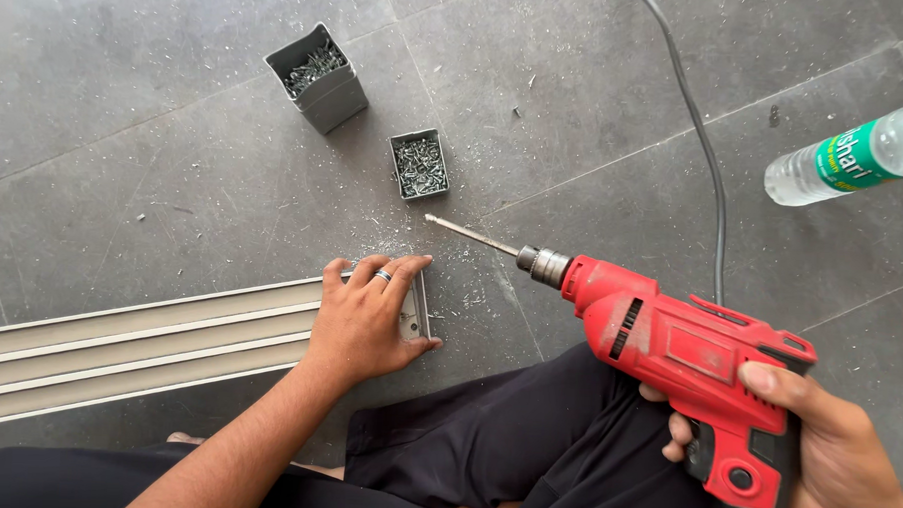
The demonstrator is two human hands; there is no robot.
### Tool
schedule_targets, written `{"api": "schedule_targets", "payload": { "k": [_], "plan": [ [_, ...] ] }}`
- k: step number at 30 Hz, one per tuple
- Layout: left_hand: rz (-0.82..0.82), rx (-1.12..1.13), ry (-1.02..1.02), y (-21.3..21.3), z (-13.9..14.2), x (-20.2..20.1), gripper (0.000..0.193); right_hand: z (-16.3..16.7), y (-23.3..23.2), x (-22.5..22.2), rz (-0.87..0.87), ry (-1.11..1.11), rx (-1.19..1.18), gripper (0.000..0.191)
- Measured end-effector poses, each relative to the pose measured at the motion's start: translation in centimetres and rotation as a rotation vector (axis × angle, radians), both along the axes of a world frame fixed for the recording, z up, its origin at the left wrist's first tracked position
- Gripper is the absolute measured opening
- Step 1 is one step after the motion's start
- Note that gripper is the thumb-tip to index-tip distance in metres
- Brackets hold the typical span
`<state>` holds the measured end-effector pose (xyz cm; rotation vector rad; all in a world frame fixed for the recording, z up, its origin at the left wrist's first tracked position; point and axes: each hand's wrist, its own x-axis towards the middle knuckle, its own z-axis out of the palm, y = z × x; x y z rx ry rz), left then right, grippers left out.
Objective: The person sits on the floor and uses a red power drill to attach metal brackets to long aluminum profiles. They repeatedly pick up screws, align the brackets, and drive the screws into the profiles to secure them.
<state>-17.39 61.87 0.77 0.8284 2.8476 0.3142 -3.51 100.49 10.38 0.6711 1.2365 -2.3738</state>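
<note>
Two small grey boxes are seen on the dark tiled floor (pixel 174 174) beyond the end of a long pale aluminium channel (pixel 138 343). The taller box (pixel 322 84), standing farthest from the channel, is filled partway with small metal screws; the shallow box (pixel 419 164), set between the taller one and the channel's end, is heaped with the same fasteners. Metal shavings are scattered over the tiles around the channel's end.

The channel, ribbed lengthwise and lying flat, is pinned at its cut end by the left hand (pixel 364 316), which is spread palm down over it with the fingers curled over the far edge; a ring (pixel 382 276) is worn on one finger. A small piece of the end fitting is visible beneath the thumb.

A red electric drill (pixel 683 357) is gripped at its handle by the right hand (pixel 835 448), fingers closed around it, to the right of the channel's end. Its long bit (pixel 470 235) is pointed toward the channel, the tip held above the floor just beyond the left hand. A grey cable (pixel 710 163) is trailed away from the drill, and a clear plastic bottle (pixel 855 153) with a green label is lying well to the right of the channel. Dark trousers (pixel 505 436) are visible below.
</note>
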Motion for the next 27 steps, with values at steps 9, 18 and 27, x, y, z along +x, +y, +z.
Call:
{"api": "schedule_targets", "payload": {
  "k": [9, 18, 27],
  "plan": [
    [0.008, -0.066, -0.122, 0.2, 0.5, -0.2, 0.112, -0.8, 0.7, 1.3, -0.028, 0.004, -0.112, 0.073],
    [0.017, -0.12, -0.089, 0.6, 0.3, -0.1, 0.111, -1.3, 1.1, 1.5, -0.039, -0.044, -0.034, 0.078],
    [0.005, -0.002, -0.036, 0.1, 0.1, 0.1, 0.105, -1.5, 1.8, 1.4, -0.003, -0.068, 0.034, 0.076]
  ]
}}
